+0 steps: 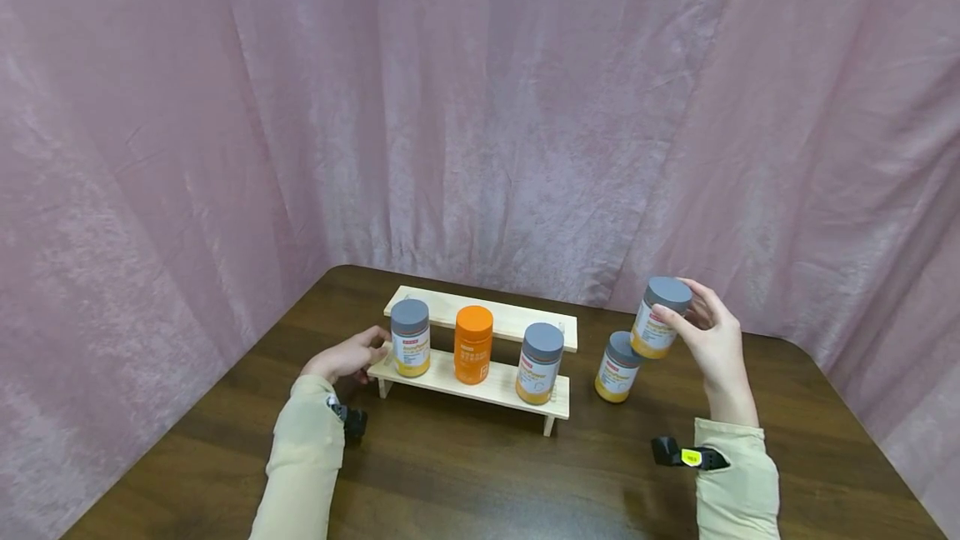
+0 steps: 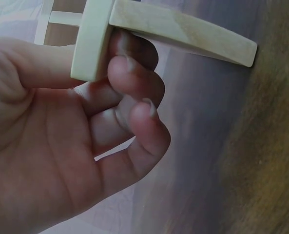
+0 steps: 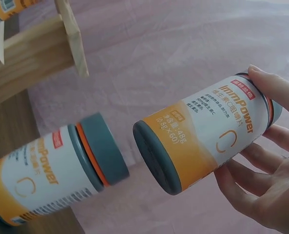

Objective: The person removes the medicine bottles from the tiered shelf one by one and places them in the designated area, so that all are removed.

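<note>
My right hand [image 1: 712, 340] grips a grey-lidded vitamin C bottle [image 1: 651, 328] near its lid and holds it tilted in the air. Just below and left of it, a second grey-lidded bottle [image 1: 618, 368] stands on the table; in the right wrist view a gap shows between the held bottle [image 3: 207, 131] and the standing bottle's lid [image 3: 103, 148]. At the left end of a two-tier wooden rack [image 1: 480, 387], my left hand [image 1: 351, 357] pinches the lower board, thumb on one side and curled fingers [image 2: 142, 117] on the other.
On the rack's lower board stand a grey-lidded bottle [image 1: 411, 338] at left, an orange bottle [image 1: 473, 345] in the middle and another grey-lidded bottle [image 1: 539, 363] at right. The upper board [image 1: 510, 321] lies behind them. A pink curtain [image 1: 480, 107] hangs behind the brown table [image 1: 450, 473].
</note>
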The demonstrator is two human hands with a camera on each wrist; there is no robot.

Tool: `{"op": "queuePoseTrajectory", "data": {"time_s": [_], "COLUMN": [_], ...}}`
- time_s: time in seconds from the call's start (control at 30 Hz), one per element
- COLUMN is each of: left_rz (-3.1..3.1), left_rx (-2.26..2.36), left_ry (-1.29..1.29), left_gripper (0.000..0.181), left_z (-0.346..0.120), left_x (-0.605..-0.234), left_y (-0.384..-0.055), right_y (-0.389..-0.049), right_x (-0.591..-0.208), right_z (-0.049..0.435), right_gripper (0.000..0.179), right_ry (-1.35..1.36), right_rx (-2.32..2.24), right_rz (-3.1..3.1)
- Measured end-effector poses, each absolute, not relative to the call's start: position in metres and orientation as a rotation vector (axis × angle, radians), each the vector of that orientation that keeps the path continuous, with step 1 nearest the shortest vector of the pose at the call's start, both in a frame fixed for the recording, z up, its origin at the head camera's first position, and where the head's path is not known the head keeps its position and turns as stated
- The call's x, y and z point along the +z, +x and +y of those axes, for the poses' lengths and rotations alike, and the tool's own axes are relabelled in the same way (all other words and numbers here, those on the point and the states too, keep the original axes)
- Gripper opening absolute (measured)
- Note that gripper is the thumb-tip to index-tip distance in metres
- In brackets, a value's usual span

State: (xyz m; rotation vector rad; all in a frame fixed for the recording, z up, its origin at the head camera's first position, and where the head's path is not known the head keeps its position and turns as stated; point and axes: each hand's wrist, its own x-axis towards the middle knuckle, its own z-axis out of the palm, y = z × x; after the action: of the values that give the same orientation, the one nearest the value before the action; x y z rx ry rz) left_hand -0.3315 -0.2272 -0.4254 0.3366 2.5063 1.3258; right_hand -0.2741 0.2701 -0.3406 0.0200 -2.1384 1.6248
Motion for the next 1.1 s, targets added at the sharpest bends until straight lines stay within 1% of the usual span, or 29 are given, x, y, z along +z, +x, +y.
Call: {"op": "queuePoseTrajectory", "data": {"time_s": [0.37,0.67,0.9,1.1], "left_rz": [2.495,2.457,2.454,2.455], "left_rx": [1.337,1.370,1.369,1.365], "left_ry": [0.323,0.316,0.309,0.309], "left_gripper": [0.029,0.030,0.032,0.032], "left_z": [-0.233,-0.236,-0.233,-0.230], "left_x": [-0.429,-0.430,-0.430,-0.431], "left_y": [-0.335,-0.336,-0.337,-0.338], "right_y": [-0.266,-0.267,-0.269,-0.270], "right_x": [-0.348,-0.356,-0.361,-0.367], "right_z": [0.306,0.323,0.333,0.338], "right_gripper": [0.055,0.052,0.062,0.068], "right_ry": [0.073,0.072,-0.017,-0.043], "right_rx": [1.836,1.786,1.542,1.495], "right_rz": [-2.020,-2.169,-2.498,-2.588]}}
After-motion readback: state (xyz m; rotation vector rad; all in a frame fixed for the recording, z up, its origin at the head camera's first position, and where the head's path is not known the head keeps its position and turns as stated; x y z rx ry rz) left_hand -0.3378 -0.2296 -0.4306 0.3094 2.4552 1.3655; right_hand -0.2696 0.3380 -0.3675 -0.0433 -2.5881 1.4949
